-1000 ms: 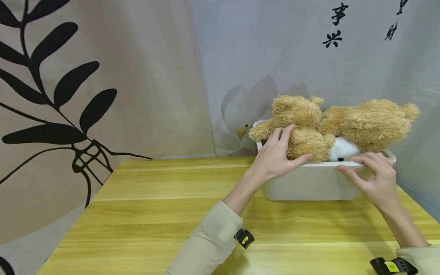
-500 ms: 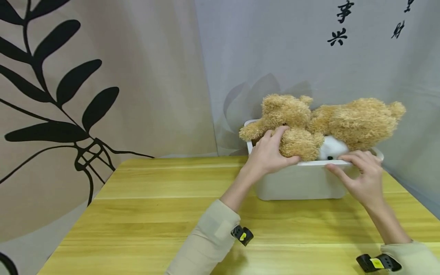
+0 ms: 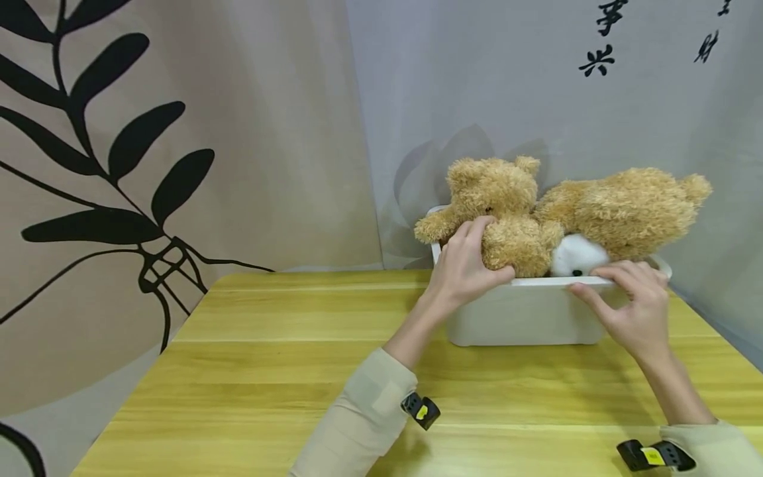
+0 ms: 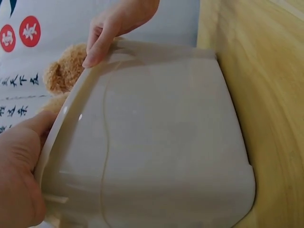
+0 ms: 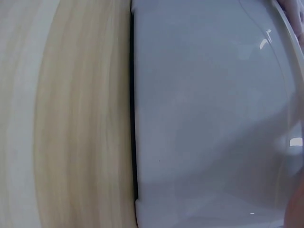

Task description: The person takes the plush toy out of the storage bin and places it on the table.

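A pale plastic storage bin [image 3: 524, 318] stands on the table with several plush toys sticking out of its top. At its left end a tan teddy bear [image 3: 509, 199] sits upright, and my left hand [image 3: 461, 265] holds its body, index finger at its front and thumb by the rim. The left fingertips are partly hidden in the fur. My right hand [image 3: 638, 308] grips the front rim, thumb outside the wall and fingers over the edge. Between the hands a white plush toy [image 3: 578, 255] with a black spot shows. Another tan plush toy [image 3: 638, 209] lies across the right end.
The bin's base rests on the wooden table [image 3: 268, 377]. Behind it hangs a pale cloth backdrop [image 3: 280, 132] with black leaves and written characters. The table's right edge [image 3: 724, 341] runs close beside the bin.
The left teddy bear's head has risen and the bear stands more upright. My left hand stays at its body. My right hand keeps hold of the rim. The head view has shifted slightly.
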`<state>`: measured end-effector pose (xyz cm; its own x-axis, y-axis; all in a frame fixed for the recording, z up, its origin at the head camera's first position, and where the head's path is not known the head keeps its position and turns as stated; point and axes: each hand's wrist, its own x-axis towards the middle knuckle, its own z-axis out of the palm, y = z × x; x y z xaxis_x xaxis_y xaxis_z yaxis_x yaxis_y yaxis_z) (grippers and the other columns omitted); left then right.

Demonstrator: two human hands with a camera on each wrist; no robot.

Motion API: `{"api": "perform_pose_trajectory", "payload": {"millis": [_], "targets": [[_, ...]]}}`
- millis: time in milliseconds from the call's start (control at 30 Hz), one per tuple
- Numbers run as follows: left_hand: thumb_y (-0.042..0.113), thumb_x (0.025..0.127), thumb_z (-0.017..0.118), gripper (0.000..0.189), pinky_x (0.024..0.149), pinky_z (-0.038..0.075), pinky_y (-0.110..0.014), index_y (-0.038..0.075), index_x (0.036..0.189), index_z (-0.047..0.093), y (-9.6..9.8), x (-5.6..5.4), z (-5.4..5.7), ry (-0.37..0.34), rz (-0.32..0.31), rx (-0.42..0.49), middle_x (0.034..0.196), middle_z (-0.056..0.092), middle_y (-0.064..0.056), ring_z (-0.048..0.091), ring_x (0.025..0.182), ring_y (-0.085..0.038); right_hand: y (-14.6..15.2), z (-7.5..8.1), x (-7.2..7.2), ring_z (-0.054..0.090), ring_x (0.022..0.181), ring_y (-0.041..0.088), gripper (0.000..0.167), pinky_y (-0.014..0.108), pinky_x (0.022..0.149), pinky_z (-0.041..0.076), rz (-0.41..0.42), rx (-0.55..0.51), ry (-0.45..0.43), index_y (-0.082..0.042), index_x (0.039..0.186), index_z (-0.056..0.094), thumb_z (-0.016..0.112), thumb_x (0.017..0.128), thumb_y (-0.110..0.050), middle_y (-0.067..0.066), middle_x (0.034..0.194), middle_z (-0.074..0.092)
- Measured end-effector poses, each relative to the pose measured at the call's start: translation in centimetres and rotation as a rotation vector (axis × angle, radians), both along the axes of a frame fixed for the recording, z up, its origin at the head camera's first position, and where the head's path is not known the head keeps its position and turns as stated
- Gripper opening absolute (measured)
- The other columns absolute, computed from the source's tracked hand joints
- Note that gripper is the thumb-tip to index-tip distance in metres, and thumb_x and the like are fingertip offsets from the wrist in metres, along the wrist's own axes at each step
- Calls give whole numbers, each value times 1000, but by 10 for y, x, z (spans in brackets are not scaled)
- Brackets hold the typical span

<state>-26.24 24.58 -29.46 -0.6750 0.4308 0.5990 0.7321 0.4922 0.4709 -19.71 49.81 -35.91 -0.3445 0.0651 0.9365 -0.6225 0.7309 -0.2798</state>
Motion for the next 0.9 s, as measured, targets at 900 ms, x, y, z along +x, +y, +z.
{"api": "perform_pose_trajectory", "payload": {"millis": [900], "targets": [[12, 75, 80, 65, 106, 40, -21, 2, 134, 55, 2, 11, 24, 170, -215, 373, 131, 62, -12, 54, 126, -16, 10, -5, -3, 46, 91, -10, 78, 22, 91, 24, -27, 41, -18, 6, 84, 73, 70, 79, -71, -2, 84, 66]]}}
